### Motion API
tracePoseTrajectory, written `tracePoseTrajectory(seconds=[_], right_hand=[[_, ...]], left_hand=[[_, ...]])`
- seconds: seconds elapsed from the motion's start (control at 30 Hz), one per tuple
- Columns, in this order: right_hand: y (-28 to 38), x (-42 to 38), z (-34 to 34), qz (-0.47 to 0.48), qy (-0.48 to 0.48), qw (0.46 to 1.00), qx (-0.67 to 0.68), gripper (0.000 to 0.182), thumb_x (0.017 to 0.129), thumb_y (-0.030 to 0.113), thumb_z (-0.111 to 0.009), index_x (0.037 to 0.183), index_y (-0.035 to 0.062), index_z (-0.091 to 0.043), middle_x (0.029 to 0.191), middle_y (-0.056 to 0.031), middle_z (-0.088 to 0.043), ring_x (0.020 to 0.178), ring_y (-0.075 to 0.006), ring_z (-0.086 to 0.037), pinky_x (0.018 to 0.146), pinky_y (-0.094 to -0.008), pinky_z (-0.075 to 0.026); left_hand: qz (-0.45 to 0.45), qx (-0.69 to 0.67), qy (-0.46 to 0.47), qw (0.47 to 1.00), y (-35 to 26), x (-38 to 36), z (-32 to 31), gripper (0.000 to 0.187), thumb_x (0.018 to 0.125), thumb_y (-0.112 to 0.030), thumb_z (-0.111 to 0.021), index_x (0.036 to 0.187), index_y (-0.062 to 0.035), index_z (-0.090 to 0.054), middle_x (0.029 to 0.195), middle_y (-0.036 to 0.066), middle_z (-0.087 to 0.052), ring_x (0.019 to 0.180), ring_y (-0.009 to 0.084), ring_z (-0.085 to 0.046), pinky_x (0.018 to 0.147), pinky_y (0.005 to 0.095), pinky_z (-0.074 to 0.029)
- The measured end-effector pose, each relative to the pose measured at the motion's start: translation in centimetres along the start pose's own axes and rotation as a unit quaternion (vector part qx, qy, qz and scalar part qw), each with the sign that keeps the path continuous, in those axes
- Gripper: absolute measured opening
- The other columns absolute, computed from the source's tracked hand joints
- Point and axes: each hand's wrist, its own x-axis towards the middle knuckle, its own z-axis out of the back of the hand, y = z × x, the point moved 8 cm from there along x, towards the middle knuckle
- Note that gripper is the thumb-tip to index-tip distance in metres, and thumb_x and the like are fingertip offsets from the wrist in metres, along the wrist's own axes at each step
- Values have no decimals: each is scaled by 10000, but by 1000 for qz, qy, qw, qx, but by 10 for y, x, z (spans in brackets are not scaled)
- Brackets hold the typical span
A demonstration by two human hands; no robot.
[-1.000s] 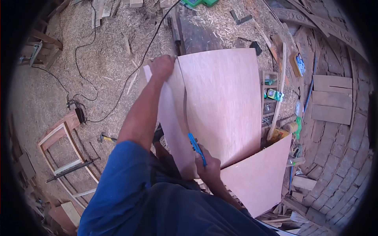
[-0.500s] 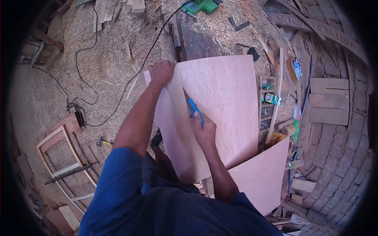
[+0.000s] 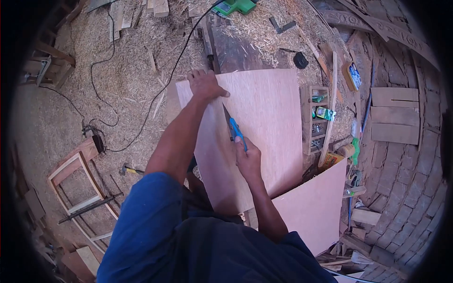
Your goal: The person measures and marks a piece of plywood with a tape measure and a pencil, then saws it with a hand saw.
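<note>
Where the dark blade point(image 3: 226, 112) meets the plywood sheet point(image 3: 276, 122), a line runs btwn the shaded L strip & the paler R part. The sheet is in front of the person, apparently over the dark bench top point(image 3: 231, 47) so there's backing under its far end; what's under the near end is hidden. Blade depth: can't tell.

R hand point(image 3: 248, 159) is closed round the blue-handled tool point(image 3: 233, 126), thumb up along the grip, prob. for aim; some fingers hidden. L hand point(image 3: 204, 86) is palm down nr the far edge, fingers a bit apart & thumb out over the sheet, prob. bracing it vs. sliding. It's ahead of the blade tip, so a slip that way looks risky. How hard it presses: can't tell.

A 2nd sheet point(image 3: 314, 205) is at the near R, angled. Just R of the main sheet, a compartment tray point(image 3: 307, 122) holds small items, prob. for easy reach. Beyond: black tape-measure-like item point(image 3: 300, 60), dark square point(image 3: 282, 26), green power tool point(image 3: 239, 5). Out L, well apart on shavings-strewn ground: hammer point(image 3: 133, 170) & wooden frame point(image 3: 85, 204) w/ a bar clamp point(image 3: 89, 208) across, prob. holding its joints tight.
</note>
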Motion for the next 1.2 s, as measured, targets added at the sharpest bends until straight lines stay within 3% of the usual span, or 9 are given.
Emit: tracePoseTrajectory(seconds=[0.07,0.23,0.33,0.57,0.7,0.83,0.9,1.03,1.2], right_hand=[[18,-10,12,50,-21,998,-45,373,1136,341,-568,1195,18,-745,618,46,-486,517,-40,-470,479,-271,-396],[24,-100,73,-54,-17,998,-8,348,1114,261,-583,1253,-9,-754,629,43,-550,522,-32,-497,508,-243,-411],[30,-139,93,-57,-38,998,12,343,1107,233,-579,1258,-22,-751,637,44,-561,524,-29,-508,512,-252,-421],[12,28,1,56,-30,996,-66,382,1120,323,-580,1137,-4,-776,674,-28,-552,670,-86,-514,599,-333,-443],[21,-34,39,32,-38,998,-39,360,1121,300,-576,1147,0,-772,676,-19,-565,650,-68,-506,587,-314,-441],[19,-110,85,-2,-36,999,-23,342,1116,282,-585,1198,6,-770,697,-20,-603,646,-53,-532,592,-300,-456],[12,-102,76,-23,-43,998,-29,343,1113,284,-593,1195,3,-772,702,-29,-612,655,-60,-555,598,-305,-465],[-4,3,10,83,-55,992,-80,356,1112,307,-594,1153,6,-781,662,-83,-546,641,-102,-564,598,-340,-469],[18,-49,42,11,-31,999,-26,342,1110,294,-592,1179,14,-776,656,-95,-578,637,-101,-560,593,-356,-465]], left_hand=[[-2,-16,23,1000,1,-2,5,1056,574,-691,-926,1375,-53,-670,1454,236,-597,1417,409,-478,1185,543,-302],[-1,-23,32,999,9,13,-3,1072,597,-712,-912,1394,-42,-652,1448,229,-598,1407,390,-484,1168,524,-313],[-3,-26,41,999,6,11,3,1080,608,-720,-904,1403,-37,-643,1446,228,-600,1426,396,-477,1182,527,-305],[-16,-12,26,999,3,6,5,1118,608,-729,-901,1446,-47,-612,1426,235,-616,1424,408,-481,1207,522,-289],[-25,-26,18,999,5,8,5,1107,610,-755,-895,1401,-26,-638,1433,265,-620,1438,443,-473,1220,589,-274],[-16,-22,29,999,5,12,5,1126,609,-756,-894,1426,-31,-620,1432,248,-620,1429,425,-478,1212,563,-283],[-10,-5,38,999,4,10,2,1153,609,-741,-899,1472,-39,-594,1419,233,-622,1408,401,-489,1191,510,-303],[-14,-14,40,999,5,9,-1,1137,610,-775,-884,1428,-31,-616,1454,235,-615,1448,427,-470,1225,589,-267],[-19,-5,31,999,7,9,-2,1156,624,-780,-874,1456,-28,-596,1468,254,-598,1469,434,-448,1230,590,-263]])
